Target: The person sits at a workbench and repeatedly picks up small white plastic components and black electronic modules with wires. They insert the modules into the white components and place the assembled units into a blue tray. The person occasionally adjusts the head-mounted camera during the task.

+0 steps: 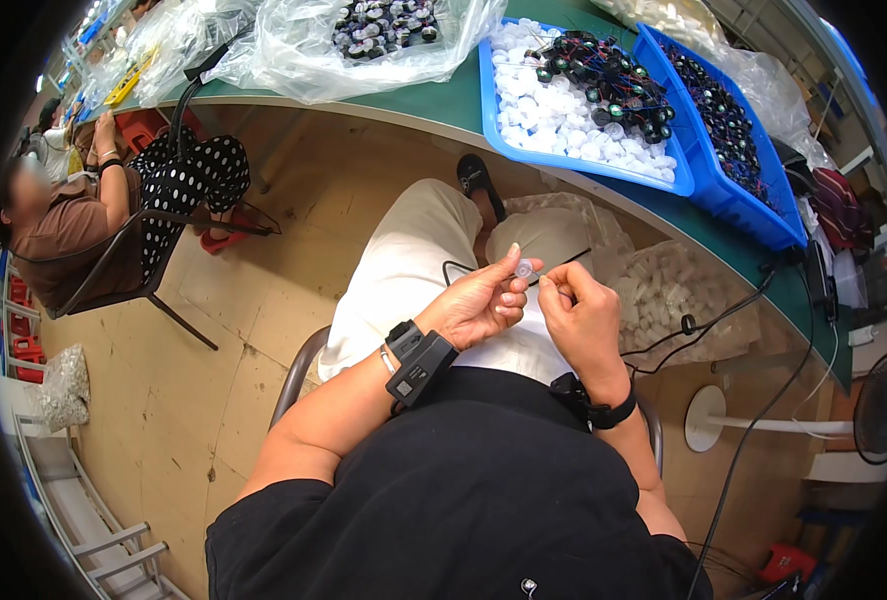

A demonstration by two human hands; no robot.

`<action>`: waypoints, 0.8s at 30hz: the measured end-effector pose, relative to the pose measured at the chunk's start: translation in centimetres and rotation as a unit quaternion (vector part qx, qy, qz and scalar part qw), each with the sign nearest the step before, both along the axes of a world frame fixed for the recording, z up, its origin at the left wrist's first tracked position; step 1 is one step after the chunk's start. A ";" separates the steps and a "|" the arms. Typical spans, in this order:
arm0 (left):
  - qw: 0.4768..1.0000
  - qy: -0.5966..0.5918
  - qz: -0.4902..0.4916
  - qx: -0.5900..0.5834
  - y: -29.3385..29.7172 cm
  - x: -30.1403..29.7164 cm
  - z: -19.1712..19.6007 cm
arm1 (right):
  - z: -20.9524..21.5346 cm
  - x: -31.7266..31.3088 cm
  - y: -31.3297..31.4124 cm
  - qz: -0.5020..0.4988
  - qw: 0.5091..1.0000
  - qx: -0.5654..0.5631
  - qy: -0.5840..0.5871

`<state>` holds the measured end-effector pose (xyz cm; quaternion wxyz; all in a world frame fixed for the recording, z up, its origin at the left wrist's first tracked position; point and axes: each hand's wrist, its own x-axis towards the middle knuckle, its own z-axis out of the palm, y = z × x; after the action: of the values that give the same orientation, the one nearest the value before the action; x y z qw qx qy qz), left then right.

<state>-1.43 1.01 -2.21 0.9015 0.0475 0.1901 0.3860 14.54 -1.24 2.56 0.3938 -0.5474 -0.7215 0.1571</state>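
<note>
White plastic, a small round cap (525,268), sits pinched between the thumb and fingertips of my left hand (479,305), held up over my lap in front of the pale trousers (404,270). I judge the main risk is that cap slipping: it is tiny, held only at its edge, and if the pinch loosens it drops past my knees to the floor. A thin dark wire (564,262) runs from the cap toward my right hand (584,315), whose thumb and forefinger are closed together just beside the cap; I cannot tell for certain whether they grip the wire's end or some other small piece, since the fingers hide it. A tug from that side could pull the wire free or tip the cap out of the left fingers.

Both forearms come up from the lower edge and meet at the middle, wrists bent inward, each wearing a black strapped device. The left palm faces right with the fingers curled; the right hand shows its back, knuckles up.

Ahead on the green table (464,105) stands a blue tray (488,100) of white caps and black wired parts, well apart from my hands. A seated co-worker (84,210) is off to the left
</note>
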 end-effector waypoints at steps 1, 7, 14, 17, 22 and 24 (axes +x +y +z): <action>1.000 0.002 0.000 0.001 0.0 0.0 0.0 | 0.0 0.0 0.0 -0.001 1.000 -0.001 0.000; 1.000 0.011 0.000 0.007 0.0 0.0 -0.2 | -0.2 0.0 0.0 -0.004 1.000 -0.003 0.002; 0.999 0.044 -0.008 0.029 0.0 0.2 -0.1 | -0.3 -0.1 0.1 0.001 1.000 0.004 0.006; 0.998 0.055 -0.002 0.020 -0.1 0.2 0.2 | -0.1 -0.1 0.0 0.005 1.000 0.003 0.004; 0.998 0.055 -0.002 0.019 -0.1 0.2 0.0 | -0.1 -0.1 0.0 0.007 1.000 0.001 0.012; 0.999 0.049 -0.006 0.022 -0.1 0.2 -0.4 | -0.2 -0.1 0.0 0.005 1.000 -0.002 0.028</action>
<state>-1.20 0.95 -2.62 0.8923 0.0871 0.2252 0.3814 14.43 -1.19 2.36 0.4121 -0.5403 -0.7123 0.1757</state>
